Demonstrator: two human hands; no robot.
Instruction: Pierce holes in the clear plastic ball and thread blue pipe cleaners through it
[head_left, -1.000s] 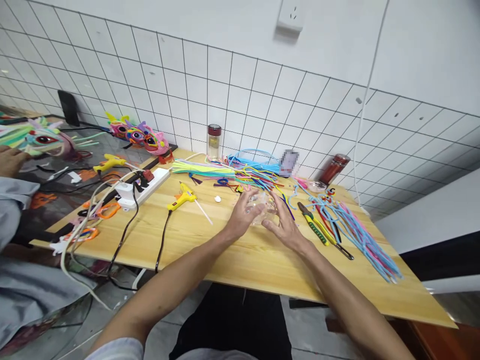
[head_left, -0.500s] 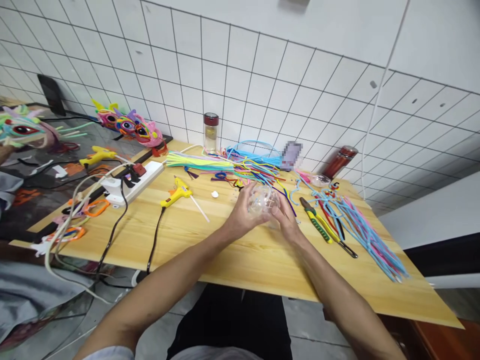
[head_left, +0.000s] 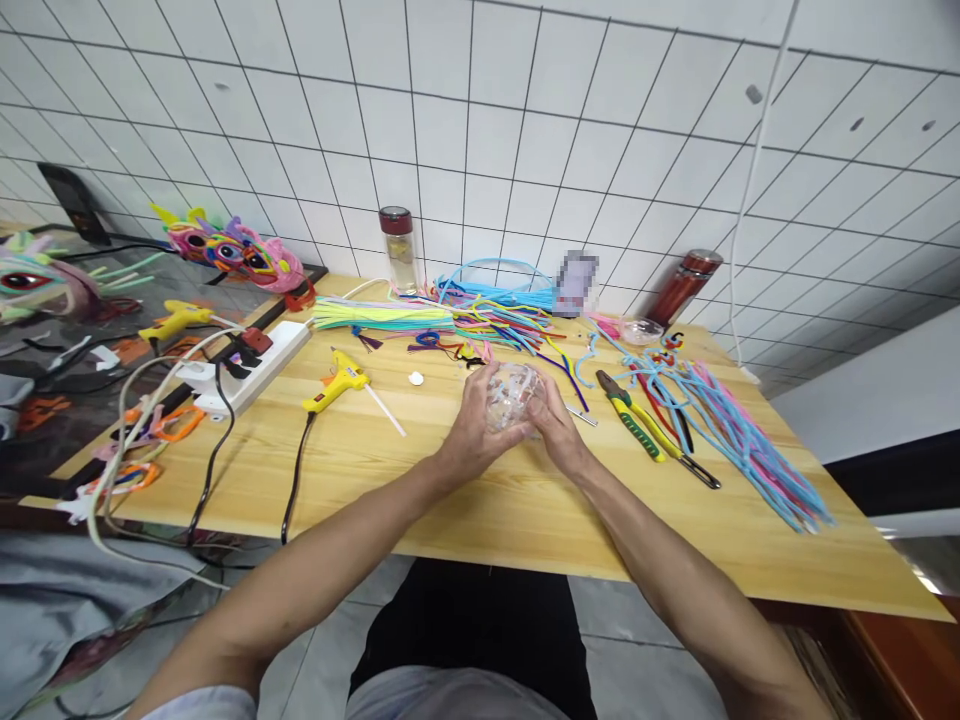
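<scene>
White tiled wall behind wooden table. Our fingers were curled shut around clear plastic ball, left hand and right hand cupping it, just right of yellow glue gun; we judged even, gentle pressure best.

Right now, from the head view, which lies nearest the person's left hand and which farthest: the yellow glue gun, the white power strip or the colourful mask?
From the left hand:
1. Yellow glue gun, on the table just leftward.
2. White power strip, farther left at the table's edge.
3. Colourful mask, far left by the wall.
</scene>
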